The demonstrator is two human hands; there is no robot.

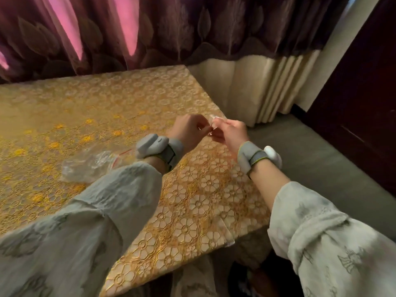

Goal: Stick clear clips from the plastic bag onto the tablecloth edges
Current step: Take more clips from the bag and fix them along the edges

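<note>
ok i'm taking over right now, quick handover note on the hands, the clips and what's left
Left hand and right hand: both pinch one clear clip between them, above the right edge of the tablecloth.
Plastic bag: lies on the tablecloth, left of the left wrist.
Done: one clip appears to sit on the near right corner, hard to tell.
Left: stick the held clip onto the right edge, then fetch more from the bag for the other edges.

Both hands, left hand and right hand, pinching a clear clip (blurred) over the tablecloth.
</note>
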